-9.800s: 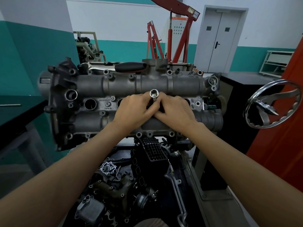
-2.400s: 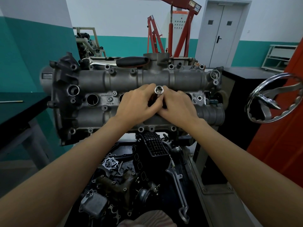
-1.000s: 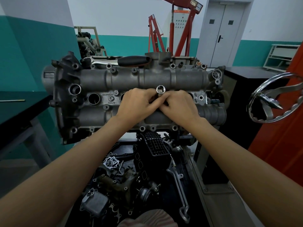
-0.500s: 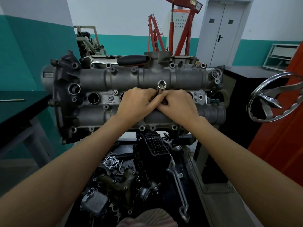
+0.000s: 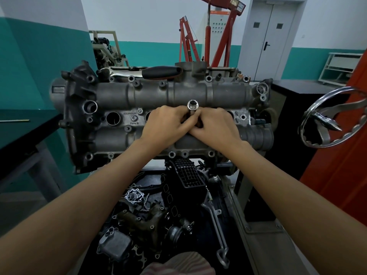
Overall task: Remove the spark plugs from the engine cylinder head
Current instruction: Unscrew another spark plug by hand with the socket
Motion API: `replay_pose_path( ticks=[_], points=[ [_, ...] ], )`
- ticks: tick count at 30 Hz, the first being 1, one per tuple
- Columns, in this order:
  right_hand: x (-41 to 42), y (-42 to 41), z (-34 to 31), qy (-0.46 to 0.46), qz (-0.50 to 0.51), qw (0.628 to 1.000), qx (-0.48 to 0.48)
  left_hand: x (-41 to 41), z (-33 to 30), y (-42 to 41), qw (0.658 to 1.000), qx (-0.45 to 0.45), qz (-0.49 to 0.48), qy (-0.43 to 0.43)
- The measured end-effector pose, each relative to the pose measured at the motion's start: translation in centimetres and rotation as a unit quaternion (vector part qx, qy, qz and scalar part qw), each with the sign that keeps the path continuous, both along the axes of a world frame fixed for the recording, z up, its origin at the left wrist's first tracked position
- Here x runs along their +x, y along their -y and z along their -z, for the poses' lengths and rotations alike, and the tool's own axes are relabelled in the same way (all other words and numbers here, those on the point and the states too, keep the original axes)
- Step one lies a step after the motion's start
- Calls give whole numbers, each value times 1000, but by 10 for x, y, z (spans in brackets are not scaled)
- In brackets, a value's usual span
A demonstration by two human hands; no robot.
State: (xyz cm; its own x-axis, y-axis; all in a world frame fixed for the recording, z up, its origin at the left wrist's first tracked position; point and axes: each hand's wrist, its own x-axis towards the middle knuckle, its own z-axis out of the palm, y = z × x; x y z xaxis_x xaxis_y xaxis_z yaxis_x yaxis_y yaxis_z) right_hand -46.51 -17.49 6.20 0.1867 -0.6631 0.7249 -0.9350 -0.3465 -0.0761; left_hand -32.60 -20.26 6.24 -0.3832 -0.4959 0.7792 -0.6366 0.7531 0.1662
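- Head view: the left hand (image 5: 162,126) and right hand (image 5: 216,128) meet at the middle of the engine cylinder head (image 5: 119,139), fingers clamped round a socket tube (image 5: 192,106).
- Its open chrome end sticks up between both hands.
- An empty plug well (image 5: 113,118) shows left of the hands.
- A black-handled ratchet (image 5: 160,72) lies on the head's far edge.
- No spark plug is visible.
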Motion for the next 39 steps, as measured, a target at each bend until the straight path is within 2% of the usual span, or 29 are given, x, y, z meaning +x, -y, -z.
replay_pose_path(
  ticks=[7,12,16,22,28,39],
  points=[
    [0,-4,1,-25,-7,1000,-6,-1,-1,-1,1000,-10,1,8],
    [-2,-2,-1,-3,-7,1000,1,-1,0,-2,1000,-12,6,-15],
    [1,-3,0,-13,-1,1000,-10,0,1,3,1000,8,0,-3],
    [0,-4,0,-33,-5,999,-8,0,-1,-2,1000,-16,6,9],
    [-1,-2,2,-2,-11,1000,-2,-2,-1,-4,1000,-12,12,-6],
    [-1,-2,0,-42,-1,999,3,-1,0,-1,1000,-28,-3,1]
  ],
)
